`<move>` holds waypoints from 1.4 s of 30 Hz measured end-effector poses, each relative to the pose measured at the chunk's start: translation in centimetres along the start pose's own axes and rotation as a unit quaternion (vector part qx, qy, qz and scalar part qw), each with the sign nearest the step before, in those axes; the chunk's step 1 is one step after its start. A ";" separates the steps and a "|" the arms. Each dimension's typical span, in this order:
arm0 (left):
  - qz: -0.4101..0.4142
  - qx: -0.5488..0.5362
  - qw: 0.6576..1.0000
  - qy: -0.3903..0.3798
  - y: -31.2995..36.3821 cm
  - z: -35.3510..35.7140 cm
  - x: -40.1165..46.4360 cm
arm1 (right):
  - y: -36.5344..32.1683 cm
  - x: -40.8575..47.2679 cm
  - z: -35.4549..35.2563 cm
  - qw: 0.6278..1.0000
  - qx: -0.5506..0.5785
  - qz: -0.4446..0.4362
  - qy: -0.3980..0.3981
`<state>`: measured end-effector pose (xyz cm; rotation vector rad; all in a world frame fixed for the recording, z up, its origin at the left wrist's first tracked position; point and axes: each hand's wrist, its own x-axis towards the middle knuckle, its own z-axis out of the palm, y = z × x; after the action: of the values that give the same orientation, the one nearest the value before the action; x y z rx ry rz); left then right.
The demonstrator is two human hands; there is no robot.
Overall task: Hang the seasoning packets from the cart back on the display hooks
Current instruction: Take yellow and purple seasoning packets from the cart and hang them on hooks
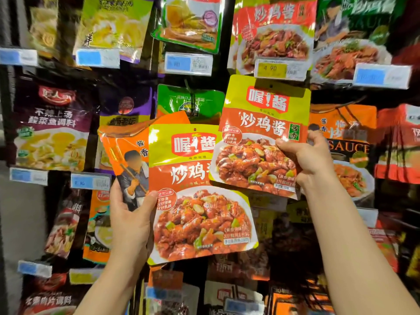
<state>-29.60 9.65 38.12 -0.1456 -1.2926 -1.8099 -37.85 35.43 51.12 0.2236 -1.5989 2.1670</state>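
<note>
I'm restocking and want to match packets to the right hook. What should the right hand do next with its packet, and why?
Probably lift the raised packet a little and slide its hang hole onto the hook behind the yellow price tag. The right hand pinches it just below identical packets hanging there. The left hand holds the other packets.

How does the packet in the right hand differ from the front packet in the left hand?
The right hand's packet is raised to the yellow price tag; the left hand's front packet sits lower. The right one is held alone; the left one has an orange packet stacked behind it. Both share the same yellow-and-orange fried chicken design.
</note>
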 end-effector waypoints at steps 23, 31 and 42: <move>0.033 0.092 0.993 0.063 1.9 -3.1 -0.4 | 3.6 6.1 2.7 0.992 -0.099 -0.059 0.044; 0.043 0.034 0.989 0.140 1.4 -5.1 0.4 | 4.9 11.9 4.2 0.956 -0.282 -0.023 0.073; 0.040 0.007 0.996 0.084 -0.2 -3.1 1.2 | 3.2 9.0 2.8 0.853 -0.517 -0.069 -0.027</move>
<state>-29.32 6.46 37.19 -0.0357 -1.1639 -1.7063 -47.64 34.29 52.62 0.0470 -2.4230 0.9486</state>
